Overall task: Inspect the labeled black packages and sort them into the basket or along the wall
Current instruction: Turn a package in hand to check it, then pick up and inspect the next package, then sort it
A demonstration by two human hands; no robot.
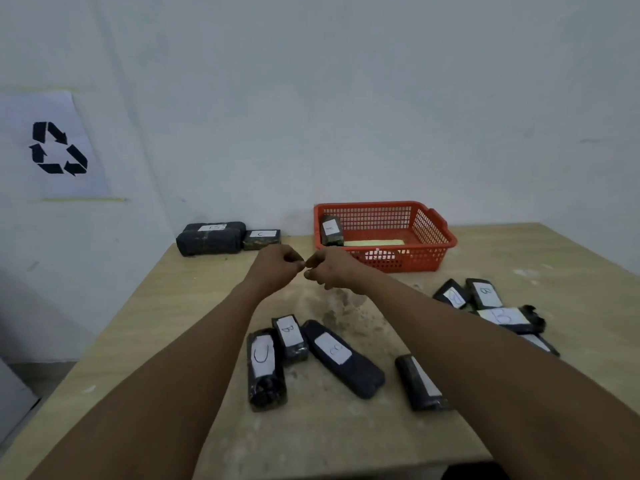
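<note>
My left hand (277, 266) and my right hand (329, 270) are stretched out above the table's middle, fingers curled, fingertips meeting; neither visibly holds anything. Just beyond them stands the orange basket (440, 226) with a black package labeled A (331, 231) leaning inside. Along the wall lie a large B package (211, 237) and a small C package (261, 238). Under my arms lie a C package (265, 368), a short B package (290, 337) and a long B package (341, 356). Another package (419, 382) is partly hidden by my right forearm.
Several more black packages, some labeled B (483, 292), are piled at the right of the wooden table (173, 306). A yellow strip (374, 242) lies in the basket. A recycling-symbol sheet (59, 147) hangs on the left wall. The table's front edge is near me.
</note>
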